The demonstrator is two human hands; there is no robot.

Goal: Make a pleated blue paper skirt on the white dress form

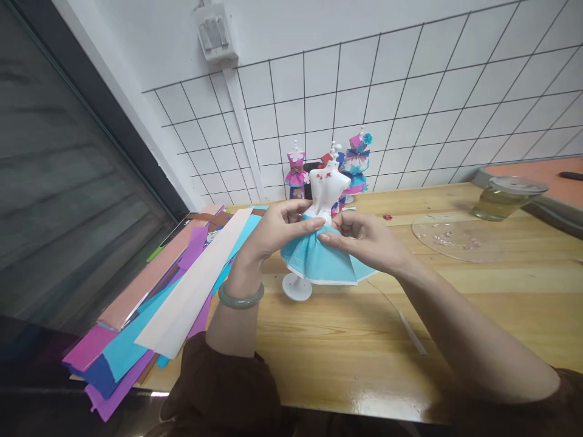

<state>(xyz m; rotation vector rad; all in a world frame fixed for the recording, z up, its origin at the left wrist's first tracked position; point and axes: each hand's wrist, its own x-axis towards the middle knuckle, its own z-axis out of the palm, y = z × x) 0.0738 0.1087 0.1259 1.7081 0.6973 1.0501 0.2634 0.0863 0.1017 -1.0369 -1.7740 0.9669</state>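
A small white mannequin (327,185) with little red pieces on its chest stands tilted on a round white base (297,287). Around its waist hangs a light blue skirt (319,261) with a white hem. My left hand (285,227) is closed on the left side of the skirt's waist, thumb across the front. On the right side, my right hand (364,237) pinches the gathered waist between thumb and fingers. The fingers behind the mannequin are partly hidden.
Coloured paper strips (195,285) lie piled at the left. Dressed mannequins (357,161) stand behind. At the right are a clear plate of beads (455,238), a lidded container (505,197) and a thin white strip (412,332).
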